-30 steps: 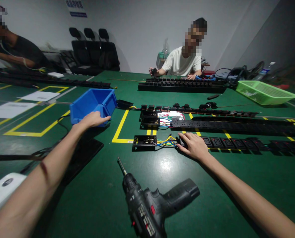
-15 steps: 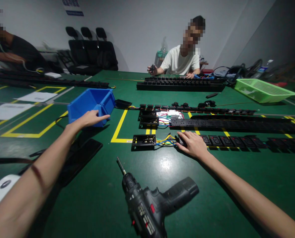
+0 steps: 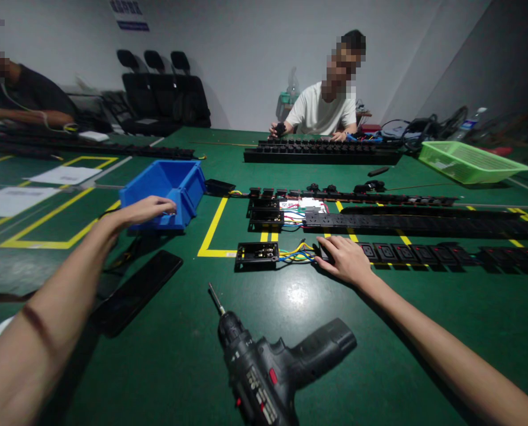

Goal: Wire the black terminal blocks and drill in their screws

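Observation:
My left hand (image 3: pixel 151 209) reaches over the near side of a blue parts bin (image 3: pixel 193 192). Its fingers point down and are mostly out of sight, so what they hold cannot be seen. With thumb at the near edge and fingers over the top, my right hand (image 3: pixel 344 258) grips the left end of a black socket strip (image 3: pixel 403 253). Yellow, blue and green wires (image 3: pixel 297 254) run from that end to a small open black housing (image 3: pixel 257 254). A black cordless drill (image 3: pixel 264 367) lies nearest me, its bit pointing up and left.
Behind the strip lie another black rail (image 3: pixel 415 225) and more wired housings (image 3: pixel 266 216). A black phone (image 3: pixel 139 290) rests below the bin. A green basket (image 3: pixel 472 163) stands back right. Across the table a person (image 3: pixel 324 109) handles a dark part; another sits far left.
My left hand has shifted slightly left, its thumb and fingers now turned down at the bin. My right hand stays on the socket strip. The person opposite has lowered the dark part.

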Tool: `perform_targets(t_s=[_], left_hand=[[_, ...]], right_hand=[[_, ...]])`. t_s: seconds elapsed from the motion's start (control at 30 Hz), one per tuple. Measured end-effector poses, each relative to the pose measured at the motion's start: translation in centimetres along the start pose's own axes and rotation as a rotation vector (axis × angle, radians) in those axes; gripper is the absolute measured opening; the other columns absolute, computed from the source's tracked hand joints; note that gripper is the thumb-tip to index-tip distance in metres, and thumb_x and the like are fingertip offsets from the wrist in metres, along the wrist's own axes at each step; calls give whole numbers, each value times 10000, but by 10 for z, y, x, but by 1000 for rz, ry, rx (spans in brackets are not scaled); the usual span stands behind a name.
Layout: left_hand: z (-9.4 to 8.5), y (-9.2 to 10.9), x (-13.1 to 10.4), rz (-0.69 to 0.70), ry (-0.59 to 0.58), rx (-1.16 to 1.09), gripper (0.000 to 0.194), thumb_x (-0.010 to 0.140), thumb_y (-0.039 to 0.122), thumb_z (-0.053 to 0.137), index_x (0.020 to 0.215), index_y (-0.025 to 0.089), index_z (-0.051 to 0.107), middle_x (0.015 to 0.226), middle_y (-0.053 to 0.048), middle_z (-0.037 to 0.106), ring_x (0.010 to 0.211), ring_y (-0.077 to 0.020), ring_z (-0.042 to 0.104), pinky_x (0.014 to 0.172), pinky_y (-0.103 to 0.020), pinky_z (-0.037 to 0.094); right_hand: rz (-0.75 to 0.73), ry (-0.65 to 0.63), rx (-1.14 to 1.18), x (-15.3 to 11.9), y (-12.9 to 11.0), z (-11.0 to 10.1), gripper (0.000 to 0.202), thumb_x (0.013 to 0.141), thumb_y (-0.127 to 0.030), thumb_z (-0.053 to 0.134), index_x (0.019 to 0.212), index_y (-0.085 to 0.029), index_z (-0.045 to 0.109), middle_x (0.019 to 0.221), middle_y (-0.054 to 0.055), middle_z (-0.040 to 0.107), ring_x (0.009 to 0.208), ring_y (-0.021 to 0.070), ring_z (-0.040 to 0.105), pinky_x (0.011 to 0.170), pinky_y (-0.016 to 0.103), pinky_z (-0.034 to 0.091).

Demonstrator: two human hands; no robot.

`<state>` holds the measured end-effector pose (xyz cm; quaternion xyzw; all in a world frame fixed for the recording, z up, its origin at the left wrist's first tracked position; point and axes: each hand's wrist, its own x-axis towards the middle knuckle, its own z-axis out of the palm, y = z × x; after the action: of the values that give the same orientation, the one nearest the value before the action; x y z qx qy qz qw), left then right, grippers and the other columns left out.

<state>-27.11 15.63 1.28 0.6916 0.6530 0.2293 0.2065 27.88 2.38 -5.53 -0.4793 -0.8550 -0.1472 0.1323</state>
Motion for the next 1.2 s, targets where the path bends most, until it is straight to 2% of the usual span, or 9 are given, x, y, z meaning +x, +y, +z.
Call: perform_targets(t_s=[0.1, 0.13, 0.47, 0.7, 0.83, 0.9, 0.97, 1.07, 1.2], left_hand=[[-2, -3, 2, 25, -200, 29, 431, 599, 512, 732, 819, 142, 700, 808, -27, 729, 773, -197, 591, 770, -295, 471], [-3, -4, 2, 27, -218, 37, 466, 590, 534, 729, 843, 144, 693, 824, -31, 729, 780, -195, 592, 774, -299, 469], [-5, -7, 1, -6, -186, -55, 615, 520, 624, 765, 897, 144, 684, 798, -42, 736, 755, -175, 587, 754, -320, 476], [-6, 6, -7, -114, -22, -194, 742, 403, 658, 825, 907, 134, 676, 791, -68, 731, 753, -203, 614, 787, -408, 508], [-9, 26, -17, -110, 217, -343, 675, 489, 576, 835, 942, 112, 647, 853, -84, 716, 808, -203, 648, 865, -450, 522], [-9, 42, -25, -50, 346, -340, 565, 601, 517, 795, 964, 110, 647, 889, -75, 708, 794, -177, 646, 888, -440, 529], [-7, 63, -36, 53, 404, -331, 479, 675, 469, 757, 983, 115, 657, 933, -67, 709, 804, -169, 648, 906, -428, 533], [7, 99, -56, 204, 366, -299, 392, 726, 421, 727, 984, 128, 695, 966, -63, 717, 866, -194, 665, 932, -426, 528], [48, 142, -77, 281, 122, -328, 322, 737, 436, 717, 955, 201, 736, 940, -47, 739, 882, -227, 693, 896, -425, 550]], right_hand=[[3, -6, -4, 0, 0, 0, 566, 946, -558, 421, 1321, -155, 554, 1134, 131, 652, 992, 262, 588, 862, 357, 424], [2, -5, -3, 0, 0, 0, 566, 946, -557, 420, 1322, -155, 553, 1131, 132, 652, 992, 262, 587, 863, 357, 423], [1, -14, -9, 0, 0, 0, 570, 949, -560, 410, 1325, -154, 546, 1132, 129, 646, 1000, 261, 581, 874, 360, 417], [-3, -20, 0, 0, 1, 0, 570, 947, -562, 407, 1323, -156, 545, 1112, 131, 648, 993, 260, 581, 858, 358, 416], [-6, -11, 1, 0, 1, 0, 570, 945, -567, 407, 1323, -162, 545, 1125, 131, 647, 987, 261, 582, 850, 358, 417], [-4, -11, -1, 0, 1, 0, 570, 947, -566, 406, 1325, -163, 543, 1123, 130, 647, 981, 259, 583, 849, 358, 416], [-3, -14, -2, 0, 1, 0, 571, 948, -565, 405, 1329, -161, 540, 1123, 130, 646, 985, 259, 582, 852, 358, 417], [-1, -18, -4, 0, 1, 1, 579, 948, -569, 407, 1331, -155, 537, 1122, 131, 644, 997, 261, 581, 856, 360, 420], [0, -16, -4, 0, 0, 1, 567, 947, -558, 415, 1330, -159, 538, 1121, 128, 646, 995, 262, 581, 861, 366, 424]])
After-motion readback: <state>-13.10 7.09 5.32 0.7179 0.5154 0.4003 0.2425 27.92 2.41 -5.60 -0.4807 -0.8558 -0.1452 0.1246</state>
